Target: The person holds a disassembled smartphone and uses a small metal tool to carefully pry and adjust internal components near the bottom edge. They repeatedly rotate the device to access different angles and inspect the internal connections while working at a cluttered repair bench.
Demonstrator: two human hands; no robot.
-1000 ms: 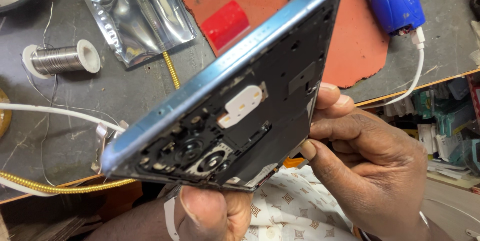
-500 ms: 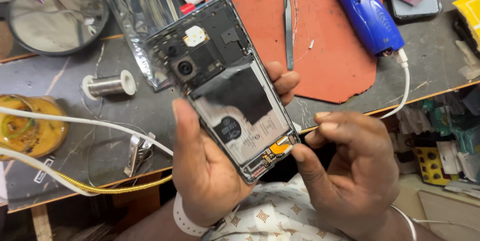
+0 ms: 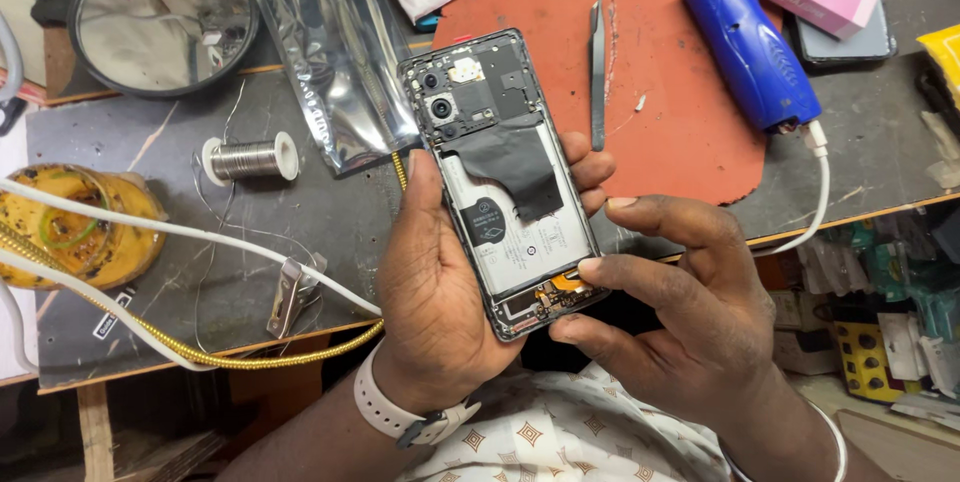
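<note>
Fingers (image 3: 590,267) of the right hand (image 3: 690,322) pinch the lower right corner of an opened smartphone (image 3: 505,177), the index tip resting by the orange flex cable at its bottom edge. The left hand (image 3: 435,292) cradles the phone from beneath, thumb along the left frame rail and fingertips curled over the right rail, so both hands are clenched on it. The phone is held above the near edge of the surface (image 3: 250,232), back cover off, with camera modules at the top, black tape across the middle and the battery exposed.

Judgement: the unit is light and rigid along its frame but fragile inside; the flex cable and board should not bear pressure. The frame rails look the safest hold.

Outward on the surface: tweezers (image 3: 597,72) on a red work mat (image 3: 680,132), a blue cylindrical tool (image 3: 750,42) with a white cable, a silver antistatic bag (image 3: 330,52), a solder spool (image 3: 250,157), a round mirror (image 3: 165,17) and a metal clip (image 3: 288,294).
</note>
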